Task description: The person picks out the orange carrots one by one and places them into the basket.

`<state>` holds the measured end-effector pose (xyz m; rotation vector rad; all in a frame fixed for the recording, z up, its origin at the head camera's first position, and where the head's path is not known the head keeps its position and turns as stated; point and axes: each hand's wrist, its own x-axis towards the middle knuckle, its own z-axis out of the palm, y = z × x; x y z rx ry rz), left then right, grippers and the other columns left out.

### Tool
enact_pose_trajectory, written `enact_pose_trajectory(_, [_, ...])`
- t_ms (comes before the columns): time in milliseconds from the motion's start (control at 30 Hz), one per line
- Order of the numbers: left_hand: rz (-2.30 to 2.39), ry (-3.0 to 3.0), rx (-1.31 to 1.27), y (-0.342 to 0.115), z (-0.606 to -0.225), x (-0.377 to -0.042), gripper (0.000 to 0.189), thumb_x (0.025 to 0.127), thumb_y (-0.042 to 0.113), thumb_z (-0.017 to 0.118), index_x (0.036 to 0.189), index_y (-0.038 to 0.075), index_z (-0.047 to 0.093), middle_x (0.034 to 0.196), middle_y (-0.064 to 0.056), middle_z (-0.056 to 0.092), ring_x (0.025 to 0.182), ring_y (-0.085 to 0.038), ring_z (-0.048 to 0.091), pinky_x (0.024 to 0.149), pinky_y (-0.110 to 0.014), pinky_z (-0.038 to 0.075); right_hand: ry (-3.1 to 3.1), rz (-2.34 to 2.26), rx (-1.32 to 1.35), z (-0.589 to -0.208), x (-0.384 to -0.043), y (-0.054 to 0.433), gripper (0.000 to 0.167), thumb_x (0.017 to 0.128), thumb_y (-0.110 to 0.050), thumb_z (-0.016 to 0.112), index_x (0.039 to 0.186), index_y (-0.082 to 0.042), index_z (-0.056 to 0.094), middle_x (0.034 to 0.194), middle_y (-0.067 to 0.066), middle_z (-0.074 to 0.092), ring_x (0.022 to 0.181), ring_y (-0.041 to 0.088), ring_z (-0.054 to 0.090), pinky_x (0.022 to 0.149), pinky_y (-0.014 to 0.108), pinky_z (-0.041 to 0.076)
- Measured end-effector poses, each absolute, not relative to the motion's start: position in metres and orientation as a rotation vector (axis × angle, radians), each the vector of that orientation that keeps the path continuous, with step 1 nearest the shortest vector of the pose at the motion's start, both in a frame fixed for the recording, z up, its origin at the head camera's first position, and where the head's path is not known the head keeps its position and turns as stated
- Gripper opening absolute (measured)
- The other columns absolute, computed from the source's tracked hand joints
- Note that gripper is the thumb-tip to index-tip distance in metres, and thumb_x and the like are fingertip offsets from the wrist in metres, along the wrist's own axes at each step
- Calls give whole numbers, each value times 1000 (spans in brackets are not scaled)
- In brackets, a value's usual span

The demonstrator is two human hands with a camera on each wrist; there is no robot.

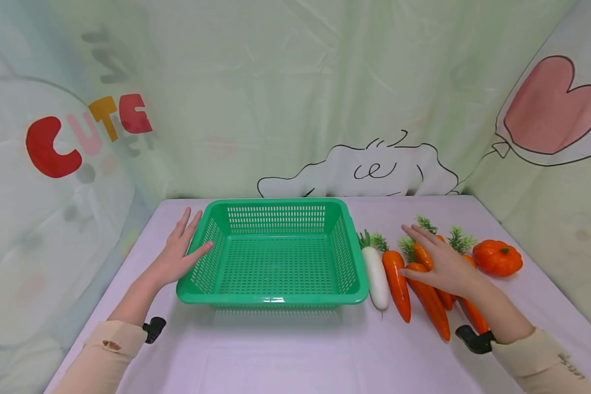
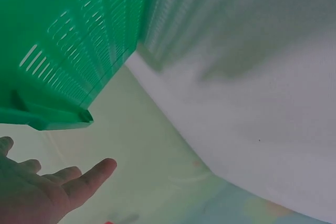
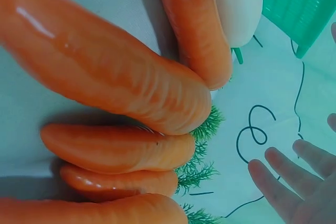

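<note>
A green plastic basket (image 1: pixel 276 299) with slotted walls stands at the middle of the table, nothing inside it. My left hand (image 1: pixel 179 254) is at its left rim, fingers straight and spread, holding nothing; the left wrist view shows those fingers (image 2: pixel 86 182) beside the basket wall (image 2: pixel 79 51). Over the carrots on the right hovers my right hand (image 1: pixel 445 265), fingers extended and gripping nothing. Several orange carrots (image 1: pixel 398 287) with green tops lie below it, large in the right wrist view, where one carrot (image 3: pixel 121 77) crosses the middle. A white radish (image 1: pixel 376 278) lies against the basket's right side.
An orange pumpkin (image 1: pixel 497 258) sits at the right of the table, beyond the carrots. The pale table (image 1: pixel 276 355) ends at a printed curtain (image 1: pixel 256 109) behind and at both sides. A small black device (image 1: pixel 475 339) is strapped at each wrist.
</note>
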<state>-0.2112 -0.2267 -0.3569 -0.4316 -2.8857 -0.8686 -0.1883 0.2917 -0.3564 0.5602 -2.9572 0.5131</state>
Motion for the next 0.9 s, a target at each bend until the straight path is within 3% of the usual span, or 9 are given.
enact_pose_trajectory(667, [-1080, -2865, -408, -226, -365, -215, 75, 93, 38, 48, 148, 11, 5, 152, -14, -9, 135, -42, -2, 96, -70, 12, -2952, 556, 548, -370, -189, 292, 89, 77, -44, 71, 145, -11, 24, 142, 26, 26, 117, 52, 36, 79, 66, 39])
enact_pose_trajectory(900, [-1112, -2871, -397, -226, -372, -219, 76, 93, 40, 48, 148, 10, 5, 152, -14, -9, 136, -41, -3, 96, -70, 12, -2975, 585, 541, -373, -190, 290, 84, 77, -34, 72, 143, -7, 28, 141, 29, 26, 118, 53, 34, 81, 66, 38])
